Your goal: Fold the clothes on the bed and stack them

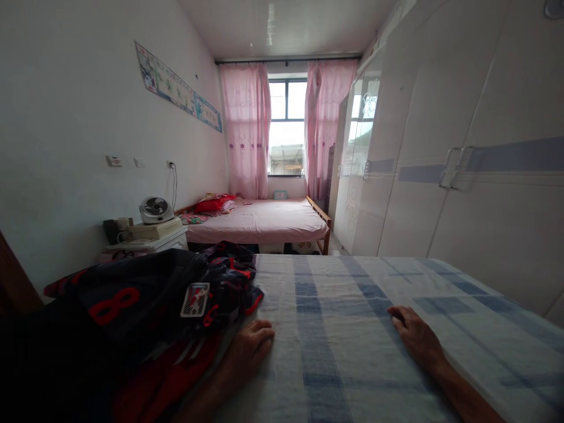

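Note:
My left hand (257,341) rests on the blue-and-white checked bed sheet (282,376), its fingers loosely bent and nothing visible in them. Just left of it lies a heap of dark clothes (150,294) with red trim, a red figure and a patterned patch (195,300). A red garment (171,376) shows beneath, partly behind my left forearm. Farther right, my right hand (413,333) lies on the same sheet, fingers slightly curved and apart from the thumb, holding nothing that I can see.
Beyond the sheet stands a second bed with a pink cover (264,220) and red bedding (215,204). A small fan (156,210) sits on a white cabinet (171,239) at the left. Tall white wardrobes (423,141) line the right side; pink curtains (244,129) frame the window.

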`<action>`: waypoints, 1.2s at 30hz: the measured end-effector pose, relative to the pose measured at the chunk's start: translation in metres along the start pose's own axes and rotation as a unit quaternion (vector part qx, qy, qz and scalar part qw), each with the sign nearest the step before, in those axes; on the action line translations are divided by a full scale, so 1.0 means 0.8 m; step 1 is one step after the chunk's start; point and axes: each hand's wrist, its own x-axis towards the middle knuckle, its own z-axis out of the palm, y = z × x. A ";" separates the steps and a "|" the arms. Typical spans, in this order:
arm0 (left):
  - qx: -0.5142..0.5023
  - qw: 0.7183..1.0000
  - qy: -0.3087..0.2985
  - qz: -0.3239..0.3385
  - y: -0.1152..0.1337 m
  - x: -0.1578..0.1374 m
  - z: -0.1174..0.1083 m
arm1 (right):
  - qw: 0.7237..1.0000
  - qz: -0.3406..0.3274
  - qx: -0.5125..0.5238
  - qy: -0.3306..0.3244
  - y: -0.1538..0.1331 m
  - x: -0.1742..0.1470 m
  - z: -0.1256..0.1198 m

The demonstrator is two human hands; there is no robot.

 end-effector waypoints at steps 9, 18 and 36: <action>-0.044 0.999 0.016 0.003 -0.005 0.000 0.001 | 1.000 -0.008 -0.016 -0.011 0.003 0.006 0.001; -0.071 0.997 0.013 0.004 -0.013 -0.002 0.005 | 0.988 -0.071 -0.110 -0.077 -0.021 0.018 -0.005; -0.090 0.996 0.021 0.012 -0.013 0.001 0.004 | 0.864 -0.355 0.301 -0.191 -0.515 -0.005 0.045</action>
